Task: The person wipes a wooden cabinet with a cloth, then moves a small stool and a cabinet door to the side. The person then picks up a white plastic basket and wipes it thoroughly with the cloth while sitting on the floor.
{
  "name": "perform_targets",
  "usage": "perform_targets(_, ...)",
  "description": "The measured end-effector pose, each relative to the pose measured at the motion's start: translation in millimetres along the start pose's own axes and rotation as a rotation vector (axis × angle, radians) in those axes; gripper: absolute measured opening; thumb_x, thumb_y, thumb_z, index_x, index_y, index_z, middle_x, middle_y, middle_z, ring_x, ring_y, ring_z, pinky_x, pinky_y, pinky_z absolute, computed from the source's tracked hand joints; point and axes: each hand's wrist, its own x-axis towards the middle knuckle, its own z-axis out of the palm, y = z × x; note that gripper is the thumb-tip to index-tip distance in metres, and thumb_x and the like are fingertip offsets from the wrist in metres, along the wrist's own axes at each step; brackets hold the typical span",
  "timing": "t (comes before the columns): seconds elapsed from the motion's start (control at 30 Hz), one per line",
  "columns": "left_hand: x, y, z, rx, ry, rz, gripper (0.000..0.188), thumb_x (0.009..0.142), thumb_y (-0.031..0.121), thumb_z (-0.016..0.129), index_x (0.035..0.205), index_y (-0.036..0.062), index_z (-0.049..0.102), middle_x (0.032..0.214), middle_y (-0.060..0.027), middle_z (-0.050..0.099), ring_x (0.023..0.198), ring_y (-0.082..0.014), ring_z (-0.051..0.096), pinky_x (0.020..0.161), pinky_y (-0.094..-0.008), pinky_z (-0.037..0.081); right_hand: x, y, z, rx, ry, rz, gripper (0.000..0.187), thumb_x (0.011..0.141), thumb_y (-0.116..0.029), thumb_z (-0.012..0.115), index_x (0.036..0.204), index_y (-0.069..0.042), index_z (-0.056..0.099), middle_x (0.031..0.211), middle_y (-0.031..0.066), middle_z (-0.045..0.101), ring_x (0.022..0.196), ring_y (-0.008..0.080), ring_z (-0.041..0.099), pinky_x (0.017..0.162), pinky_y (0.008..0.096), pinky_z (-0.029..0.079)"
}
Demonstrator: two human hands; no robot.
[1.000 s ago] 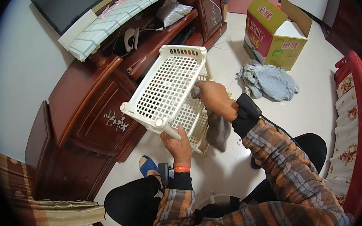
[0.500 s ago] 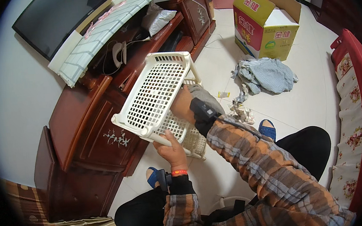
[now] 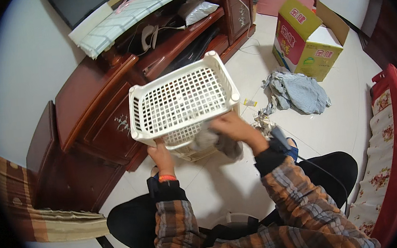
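Note:
A white plastic tiered storage rack [image 3: 182, 95] with lattice shelves stands tilted in front of me. My left hand [image 3: 162, 159] is closed round its near left corner, below the top shelf. In my right hand [image 3: 234, 128] is a grey cloth [image 3: 229, 146], pressed against the near right side of the rack just under the top rim. The cloth is partly blurred by motion and hangs below my fingers. Most of the lower tier is hidden by the top shelf and my hands.
Behind the rack runs a dark red wooden TV cabinet [image 3: 94, 98]. A crumpled blue-grey garment [image 3: 299, 93] and small litter [image 3: 262, 123] lie on the floor to the right. Beyond them stands an open cardboard box [image 3: 308, 44]. A red-framed, flower-patterned piece of furniture [image 3: 380, 153] borders the right side.
The rack has turned so its long side faces me more squarely. My right hand has come from the rack's far right side to its near side with the cloth.

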Motion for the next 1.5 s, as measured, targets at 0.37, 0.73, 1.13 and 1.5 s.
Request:
perform_targets(0.37,38.0,-21.3,21.0,0.206,0.114,0.043,0.067,0.083,0.012,0.083,0.133,-0.0078,0.044,0.120,-0.0180,0.064,0.103,-0.0235,0.062,0.091,-0.0357,0.050,-13.3,15.2,-107.5,0.743,0.629,0.170,0.028,0.098,-0.027,0.055,0.103,-0.002,0.067,0.092,0.0094,0.070,0.078,0.0182,0.069,0.069,0.0332,0.059)
perform_targets(0.73,15.2,-44.5,34.3,0.322,0.200,0.160,0.052,0.087,-0.002,0.059,0.137,-0.0005,0.041,0.117,-0.0280,0.064,0.108,-0.0414,0.065,0.095,-0.0424,0.048,23.0,33.5,-69.0,-0.637,0.200,0.069,0.039,0.087,-0.016,0.075,0.120,0.003,0.067,0.110,0.0152,0.074,0.098,0.0212,0.069,0.086,0.0352,0.055)
perform_targets(1.13,51.2,-35.0,35.5,0.328,-0.076,0.119,0.034,0.091,0.002,0.060,0.124,-0.0020,0.051,0.112,-0.0276,0.067,0.107,-0.0441,0.065,0.093,-0.0445,0.049,52.5,64.8,-87.7,-0.748,0.010,-0.040,0.035,0.103,-0.017,0.056,0.134,-0.003,0.055,0.131,0.0186,0.061,0.120,0.0301,0.058,0.104,0.0379,0.046)
perform_targets(1.5,31.8,-35.1,59.6,0.495,0.217,0.034,0.027,0.097,0.015,0.059,0.119,0.0017,0.049,0.105,-0.0303,0.067,0.101,-0.0501,0.063,0.084,-0.0549,0.050,17.3,-4.8,-65.3,-0.564,-0.155,0.163,0.044,0.105,-0.031,0.054,0.141,-0.006,0.053,0.138,0.0139,0.059,0.129,0.0247,0.054,0.111,0.0353,0.042)
